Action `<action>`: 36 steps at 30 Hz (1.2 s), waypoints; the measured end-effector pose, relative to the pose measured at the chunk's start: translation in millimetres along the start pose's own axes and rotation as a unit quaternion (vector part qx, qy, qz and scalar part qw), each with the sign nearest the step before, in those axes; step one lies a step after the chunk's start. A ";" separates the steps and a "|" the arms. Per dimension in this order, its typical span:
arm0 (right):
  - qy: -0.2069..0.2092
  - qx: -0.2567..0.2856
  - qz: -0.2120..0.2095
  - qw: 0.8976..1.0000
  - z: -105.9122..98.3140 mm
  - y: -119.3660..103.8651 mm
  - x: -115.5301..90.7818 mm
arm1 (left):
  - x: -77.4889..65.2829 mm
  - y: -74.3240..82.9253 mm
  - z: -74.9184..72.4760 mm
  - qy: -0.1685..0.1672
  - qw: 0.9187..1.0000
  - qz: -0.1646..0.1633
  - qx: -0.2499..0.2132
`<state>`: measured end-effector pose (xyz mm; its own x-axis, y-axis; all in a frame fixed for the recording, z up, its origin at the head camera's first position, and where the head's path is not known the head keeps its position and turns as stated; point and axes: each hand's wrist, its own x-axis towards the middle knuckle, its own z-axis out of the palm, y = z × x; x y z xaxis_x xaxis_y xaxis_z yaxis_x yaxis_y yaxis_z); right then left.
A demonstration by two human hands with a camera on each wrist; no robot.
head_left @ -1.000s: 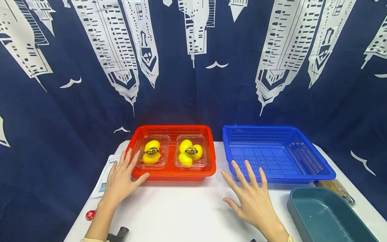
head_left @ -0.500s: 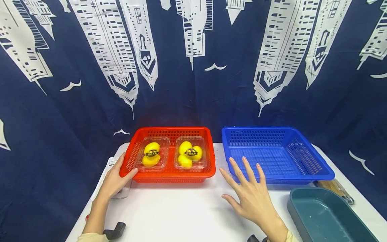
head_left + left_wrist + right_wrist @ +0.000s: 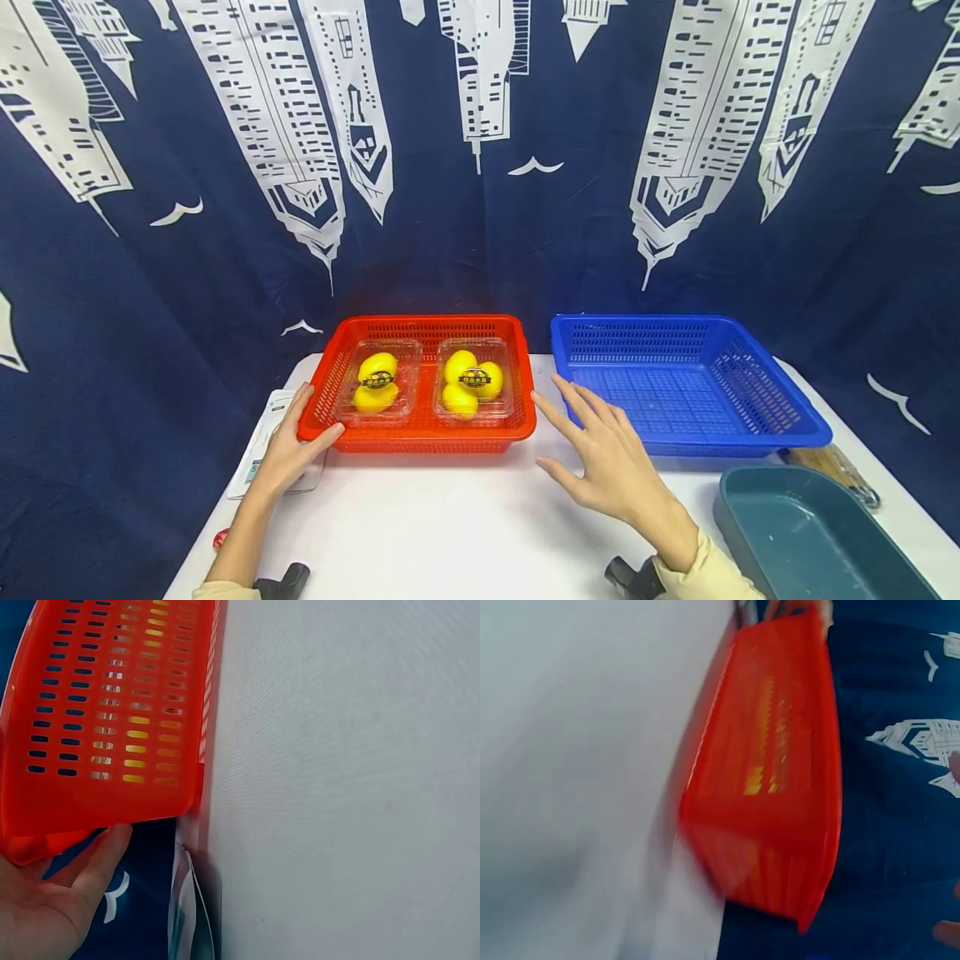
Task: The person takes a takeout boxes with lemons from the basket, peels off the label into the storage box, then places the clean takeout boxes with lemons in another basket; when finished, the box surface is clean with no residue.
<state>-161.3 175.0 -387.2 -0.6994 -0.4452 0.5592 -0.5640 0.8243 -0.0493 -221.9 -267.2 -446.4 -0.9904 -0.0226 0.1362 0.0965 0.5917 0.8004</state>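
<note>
A red plastic basket (image 3: pixel 420 439) stands left of centre in the head view. In it are two clear plastic boxes, the left box (image 3: pixel 407 367) with two lemons and the right box (image 3: pixel 504 400) with three, each with a dark label. My left hand (image 3: pixel 287 457) grips the basket's left front corner, the thumb on its rim; the left wrist view shows that hand (image 3: pixel 56 907) at the rim from below. Fingers spread, my right hand (image 3: pixel 615 467) hovers near the basket's right front corner, holding nothing. Only part of it shows in the blurred right wrist view.
A blue basket (image 3: pixel 693 442) stands at the back right, behind my right hand. Nearer, a teal tub (image 3: pixel 738 533) sits at the table's right side. A wooden-looking item (image 3: pixel 825 467) lies partly under the blue basket. Flat packets (image 3: pixel 258 442) and a red object (image 3: pixel 220 538) lie left.
My left hand has come down onto the red basket's left front corner. My right hand has just moved left towards the basket's other end and turned slightly.
</note>
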 end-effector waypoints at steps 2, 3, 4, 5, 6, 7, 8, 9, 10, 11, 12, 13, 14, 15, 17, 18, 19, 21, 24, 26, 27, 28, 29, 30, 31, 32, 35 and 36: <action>-0.022 0.053 0.018 0.998 -0.7 -0.6 7.4 | 0.3 -0.7 1.1 0.002 1.000 0.000 -0.008; -0.035 0.083 0.027 0.996 -0.6 -0.8 11.1 | 0.2 -0.6 1.4 0.002 1.000 0.000 -0.011; -0.048 0.113 0.036 0.992 -0.5 -1.2 14.6 | 0.1 -0.6 1.6 0.003 1.000 0.000 -0.012; -0.060 0.142 0.042 0.987 -0.4 -1.6 18.3 | -0.1 -0.4 1.8 0.004 1.000 -0.001 -0.015; -0.071 0.174 0.050 0.981 -0.4 -2.3 22.2 | -0.4 -0.1 1.8 0.005 1.000 -0.001 -0.017; -0.080 0.207 0.057 0.973 -0.2 -2.8 26.5 | -0.4 -0.1 1.8 0.007 1.000 -0.001 -0.022; -0.087 0.236 0.063 0.966 0.3 -3.2 30.8 | -0.7 0.0 1.8 0.010 1.000 -0.002 -0.025; -0.090 0.262 0.068 0.959 1.1 -3.2 35.4 | -1.0 0.0 1.7 0.012 1.000 -0.002 -0.026; -0.091 0.286 0.072 0.951 1.8 -3.2 40.0 | -1.5 0.0 1.7 0.015 0.999 -0.003 -0.029; -0.094 0.309 0.079 0.943 2.6 -3.2 44.6 | -2.1 -0.4 2.0 0.019 0.999 -0.004 -0.030; -0.097 0.331 0.087 0.934 3.5 -3.2 49.4 | -2.5 -1.1 2.3 0.022 0.999 -0.005 -0.032; -0.102 0.347 0.094 0.928 4.4 -3.2 53.9 | -3.0 -1.6 2.7 0.025 0.999 -0.005 -0.035; -0.107 0.354 0.101 0.923 5.4 -3.2 58.5 | -3.5 -2.1 3.2 0.028 0.999 -0.005 -0.036; -0.114 0.360 0.110 0.919 6.2 -3.1 62.9 | -3.8 -2.8 3.9 0.032 0.999 -0.004 -0.038; -0.134 0.366 0.127 0.912 7.3 -2.8 71.5 | -3.8 -4.3 5.4 0.038 0.998 -0.002 -0.041; -0.143 0.363 0.132 0.911 8.1 -2.2 75.9 | -3.8 -4.6 6.0 0.038 0.998 -0.002 -0.043; -0.150 0.362 0.136 0.910 9.1 -1.4 80.5 | -3.8 -5.0 6.7 0.040 0.998 0.000 -0.044; -0.164 0.355 0.141 0.909 11.4 1.2 89.5 | -3.6 -5.2 8.0 0.043 0.998 0.001 -0.044; -0.180 0.337 0.142 0.913 15.9 4.2 104.2 | -3.8 -5.9 8.4 0.043 0.998 -0.002 -0.041; -0.193 0.320 0.141 0.917 18.7 5.7 114.2 | -4.5 -6.2 8.4 0.044 0.998 -0.001 -0.038; -0.200 0.311 0.142 0.918 20.3 6.4 119.2 | -5.0 -6.2 8.3 0.044 0.998 -0.002 -0.039; -0.210 0.310 0.145 0.916 21.5 6.5 124.2 | -5.2 -6.6 8.2 0.044 0.998 -0.002 -0.038; -0.220 0.313 0.151 0.912 23.3 7.0 129.2 | -5.5 -6.9 8.1 0.044 0.998 -0.003 -0.039; -0.228 0.318 0.154 0.907 25.2 7.7 134.0 | -5.9 -7.0 8.1 0.044 0.998 -0.002 -0.041; -0.236 0.326 0.158 0.902 27.2 8.4 138.2 | -5.9 -7.1 8.2 0.045 0.998 -0.002 -0.043; -0.242 0.335 0.164 0.896 29.3 9.1 142.0 | -5.7 -7.4 8.5 0.045 0.998 -0.001 -0.044; -0.259 0.361 0.190 0.876 34.8 10.2 152.2 | -4.8 -8.0 9.3 0.045 0.998 0.002 -0.046; -0.263 0.365 0.195 0.872 36.7 10.2 155.2 | -4.5 -8.2 9.4 0.046 0.998 0.003 -0.045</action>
<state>-291.7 101.5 -331.2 -0.8972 -0.4368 -0.0650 -0.2326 0.5925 -0.7713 -219.2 -264.4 -459.0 -0.9770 -0.0956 0.1908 0.1151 0.5168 0.8483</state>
